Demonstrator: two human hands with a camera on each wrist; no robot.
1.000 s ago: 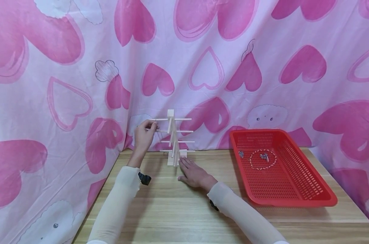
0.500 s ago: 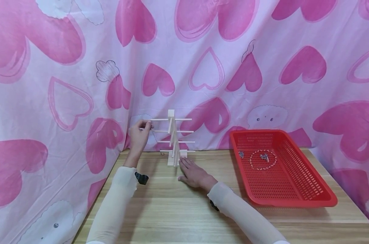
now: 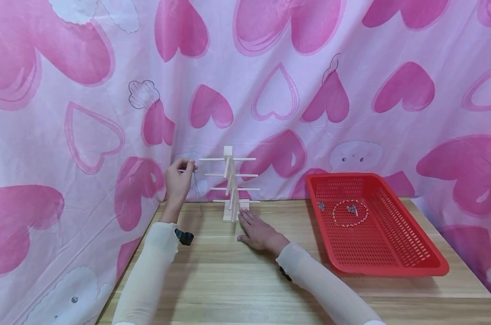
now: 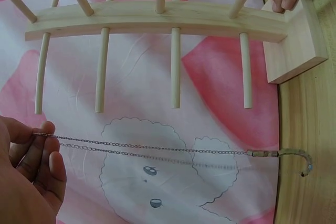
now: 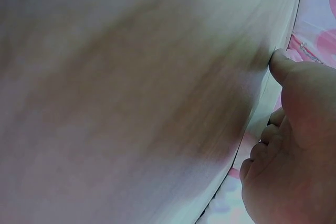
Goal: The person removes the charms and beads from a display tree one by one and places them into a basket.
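Note:
My left hand pinches a thin chain necklace between thumb and fingertip, left of a pale wooden peg stand. The chain hangs in two strands, with a curved hook-shaped pendant at its lower end. Beside it, the wooden stand has a leaning post with several round pegs; the chain hangs apart from the peg ends. My right hand lies with fingers extended, fingertips on the stand's base. In the right wrist view its thumb and fingers show at the right edge.
At the right of the wooden table stands a red perforated basket. Inside it lie a beaded loop and small silvery pieces. A pink heart-patterned cloth hangs close behind the stand and along the left side.
My left hand has moved left, away from the stand's upper pegs, and the necklace has come with it, now hanging past the peg ends. My right hand has stayed at the base.

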